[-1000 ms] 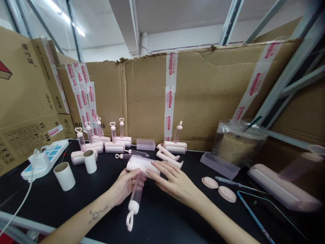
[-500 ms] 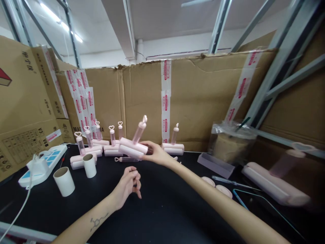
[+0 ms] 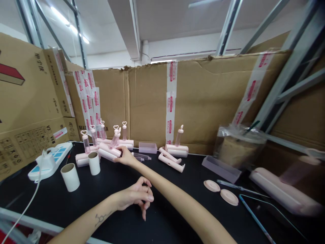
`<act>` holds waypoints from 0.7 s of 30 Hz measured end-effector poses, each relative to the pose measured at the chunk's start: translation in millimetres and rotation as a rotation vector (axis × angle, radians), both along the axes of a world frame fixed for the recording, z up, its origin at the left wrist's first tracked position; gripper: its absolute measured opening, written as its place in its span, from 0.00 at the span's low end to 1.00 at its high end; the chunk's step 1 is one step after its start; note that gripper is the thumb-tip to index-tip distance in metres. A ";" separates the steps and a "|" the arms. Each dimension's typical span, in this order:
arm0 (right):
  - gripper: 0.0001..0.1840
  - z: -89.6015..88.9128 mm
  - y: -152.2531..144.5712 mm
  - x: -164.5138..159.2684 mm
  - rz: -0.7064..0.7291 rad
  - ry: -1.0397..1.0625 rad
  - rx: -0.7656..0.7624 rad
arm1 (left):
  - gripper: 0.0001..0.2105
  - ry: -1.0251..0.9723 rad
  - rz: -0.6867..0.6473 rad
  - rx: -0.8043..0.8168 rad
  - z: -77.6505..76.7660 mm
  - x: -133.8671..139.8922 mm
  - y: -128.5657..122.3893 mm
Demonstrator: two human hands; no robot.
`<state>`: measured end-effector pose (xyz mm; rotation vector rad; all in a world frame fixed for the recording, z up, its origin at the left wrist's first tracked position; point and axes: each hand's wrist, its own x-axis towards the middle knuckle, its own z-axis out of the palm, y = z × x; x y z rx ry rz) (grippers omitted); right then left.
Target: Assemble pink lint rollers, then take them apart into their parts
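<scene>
My right hand point(image 3: 126, 157) is closed on the end of a pink roller point(image 3: 107, 152) with a clear pink handle topped by a heart-shaped loop. The roller is tilted, handle up, beside a row of similar pink rollers point(image 3: 82, 159) at the back left; whether it touches the table is hidden. My left hand point(image 3: 135, 196) hovers over the black table, loosely curled with fingers apart and nothing in it. Two white tubes point(image 3: 70, 177) stand left of the held roller. Clear pink tubes point(image 3: 142, 156) lie just right of my right hand.
Pink curved parts point(image 3: 171, 161) lie near another roller point(image 3: 177, 150). On the right are pink discs point(image 3: 229, 197), a screwdriver point(image 3: 236, 185), a lilac tray point(image 3: 220, 169), a bagged drink cup point(image 3: 236, 149) and a blurred roller point(image 3: 281, 189). A power strip point(image 3: 61, 156) sits left; cardboard walls point(image 3: 198, 101) enclose the back.
My right hand has carried the pink roller left and down to the group of rollers. My left hand has shifted slightly right and lower in view. The view has turned a little left.
</scene>
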<state>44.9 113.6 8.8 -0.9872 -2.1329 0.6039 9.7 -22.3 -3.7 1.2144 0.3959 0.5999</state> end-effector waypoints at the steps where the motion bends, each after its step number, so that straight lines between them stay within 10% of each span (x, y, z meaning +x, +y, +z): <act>1: 0.17 -2.0 0.8 -1.2 0.002 -0.012 0.014 | 0.17 0.005 0.002 -0.001 0.3 0.1 -0.3; 21: 0.17 3.5 -3.3 15.6 -0.136 -0.402 0.230 | 0.15 0.064 -0.035 0.059 2.5 -2.6 -0.5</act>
